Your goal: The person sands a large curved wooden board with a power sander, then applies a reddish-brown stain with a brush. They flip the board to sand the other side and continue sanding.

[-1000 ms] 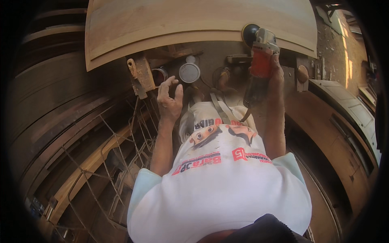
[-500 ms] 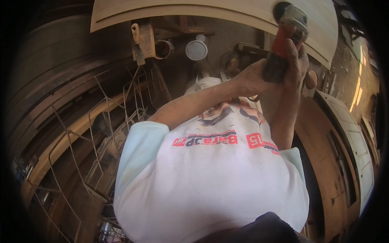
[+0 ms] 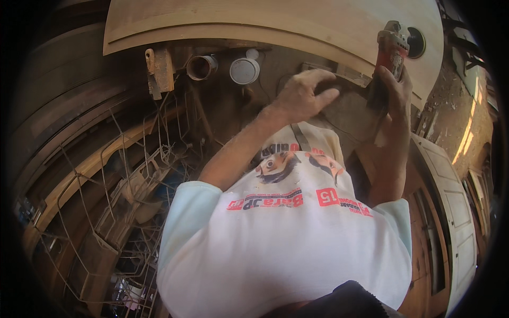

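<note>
A red angle grinder (image 3: 392, 50) is gripped tight by the right hand (image 3: 395, 93), up against the curved wooden panel (image 3: 275, 24); the left hand (image 3: 305, 95), fingers loosely curled, is rested just beside it.

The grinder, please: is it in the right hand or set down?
In hand: the right hand grips the grinder above the board.

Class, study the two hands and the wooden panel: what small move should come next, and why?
Probably lower the red angle grinder onto the curved wooden panel. The right hand holds it upright at the panel's edge, its disc over the wood, while the left hand rests free just below, apparently on the surface under the panel.
</note>
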Demonstrator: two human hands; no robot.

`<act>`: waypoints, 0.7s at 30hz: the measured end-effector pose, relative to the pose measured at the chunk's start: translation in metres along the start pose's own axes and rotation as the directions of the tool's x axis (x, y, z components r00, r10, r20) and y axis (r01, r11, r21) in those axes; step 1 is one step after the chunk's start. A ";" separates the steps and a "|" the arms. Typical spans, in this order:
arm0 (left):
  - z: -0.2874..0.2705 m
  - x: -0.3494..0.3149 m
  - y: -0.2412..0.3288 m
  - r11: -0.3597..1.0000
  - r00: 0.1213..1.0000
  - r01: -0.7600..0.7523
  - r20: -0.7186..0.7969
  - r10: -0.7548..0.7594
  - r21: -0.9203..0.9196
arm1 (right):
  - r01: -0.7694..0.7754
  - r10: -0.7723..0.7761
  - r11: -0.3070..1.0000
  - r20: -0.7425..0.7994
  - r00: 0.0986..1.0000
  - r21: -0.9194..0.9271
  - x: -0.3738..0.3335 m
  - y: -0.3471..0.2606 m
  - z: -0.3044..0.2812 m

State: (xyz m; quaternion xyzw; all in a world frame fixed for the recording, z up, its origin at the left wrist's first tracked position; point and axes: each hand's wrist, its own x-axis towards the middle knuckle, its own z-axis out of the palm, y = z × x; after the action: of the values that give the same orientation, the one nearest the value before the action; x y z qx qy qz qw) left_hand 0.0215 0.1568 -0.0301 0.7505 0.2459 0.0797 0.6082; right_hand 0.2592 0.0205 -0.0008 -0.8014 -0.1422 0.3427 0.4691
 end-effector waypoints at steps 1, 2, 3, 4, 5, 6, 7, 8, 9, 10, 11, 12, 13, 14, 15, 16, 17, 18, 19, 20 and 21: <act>-0.014 0.005 -0.014 0.981 0.979 -0.092 -0.165 0.120 0.168 | 0.013 -0.017 0.995 -0.034 0.999 -0.100 0.013 0.007 -0.008; -0.032 0.013 -0.030 0.929 0.936 -0.088 -0.290 0.201 0.360 | 0.027 -0.040 0.980 -0.064 0.997 -0.196 0.031 0.016 -0.020; -0.053 0.021 -0.047 0.834 0.868 -0.041 -0.394 0.303 0.550 | 0.049 -0.073 0.960 -0.079 0.994 -0.277 0.050 0.023 -0.024; -0.075 0.027 -0.061 0.780 0.834 0.075 -0.468 0.292 0.621 | 0.057 -0.096 0.954 -0.122 0.988 -0.294 0.062 0.026 -0.024; -0.096 0.032 -0.073 0.721 0.792 0.191 -0.538 0.288 0.666 | 0.057 -0.116 0.947 -0.169 0.979 -0.317 0.068 0.025 -0.025; -0.116 0.036 -0.087 0.677 0.779 0.272 -0.570 0.263 0.684 | 0.055 -0.134 0.938 -0.214 0.968 -0.342 0.075 0.026 -0.026; -0.133 0.039 -0.097 0.633 0.762 0.347 -0.601 0.240 0.693 | 0.063 -0.176 0.906 -0.237 0.956 -0.419 0.084 0.030 -0.031; -0.149 0.041 -0.106 0.584 0.742 0.419 -0.633 0.220 0.695 | 0.068 -0.219 0.868 -0.257 0.941 -0.491 0.095 0.034 -0.035; -0.162 0.042 -0.106 0.645 0.765 0.411 -0.628 0.141 0.645 | 0.063 -0.259 0.826 -0.278 0.925 -0.560 0.104 0.039 -0.037; -0.167 0.046 -0.111 0.620 0.770 0.414 -0.619 0.152 0.667 | 0.069 -0.267 0.817 -0.270 0.925 -0.572 0.110 0.040 -0.041; -0.170 0.049 -0.118 0.593 0.775 0.416 -0.610 0.164 0.689 | 0.075 -0.275 0.809 -0.263 0.925 -0.583 0.115 0.040 -0.043; -0.170 0.052 -0.119 0.564 0.782 0.420 -0.599 0.174 0.712 | 0.079 -0.279 0.802 -0.255 0.926 -0.592 0.116 0.037 -0.042; -0.167 0.052 -0.121 0.562 0.791 0.403 -0.584 0.182 0.722 | 0.059 -0.263 0.791 -0.250 0.932 -0.609 0.114 0.033 -0.039; -0.159 0.050 -0.120 0.564 0.797 0.396 -0.577 0.181 0.725 | 0.056 -0.285 0.762 -0.257 0.923 -0.645 0.117 0.033 -0.036; -0.153 0.049 -0.118 0.565 0.803 0.389 -0.569 0.180 0.728 | 0.051 -0.308 0.731 -0.262 0.915 -0.680 0.121 0.035 -0.034; -0.147 0.050 -0.119 0.555 0.807 0.371 -0.554 0.204 0.745 | 0.039 -0.328 0.699 -0.270 0.905 -0.714 0.123 0.038 -0.034; -0.141 0.052 -0.120 0.545 0.812 0.351 -0.537 0.227 0.762 | 0.039 -0.352 0.666 -0.267 0.897 -0.745 0.123 0.042 -0.034; -0.134 0.053 -0.122 0.535 0.817 0.333 -0.521 0.247 0.776 | 0.038 -0.375 0.630 -0.261 0.889 -0.776 0.123 0.047 -0.035; -0.128 0.050 -0.119 0.541 0.819 0.327 -0.518 0.247 0.775 | 0.016 -0.358 0.628 -0.271 0.893 -0.778 0.122 0.046 -0.030; -0.122 0.049 -0.116 0.535 0.826 0.307 -0.499 0.260 0.787 | -0.009 -0.341 0.626 -0.284 0.896 -0.779 0.122 0.046 -0.025; -0.117 0.048 -0.113 0.528 0.834 0.289 -0.481 0.270 0.798 | -0.070 -0.278 0.652 -0.323 0.905 -0.755 0.118 0.032 -0.014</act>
State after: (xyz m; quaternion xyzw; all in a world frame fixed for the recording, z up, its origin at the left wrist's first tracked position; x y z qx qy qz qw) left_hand -0.0168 0.2966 -0.1171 0.8905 0.4209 0.1590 0.0673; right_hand 0.3513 0.0595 -0.0719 -0.9661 -0.2156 0.0483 0.1338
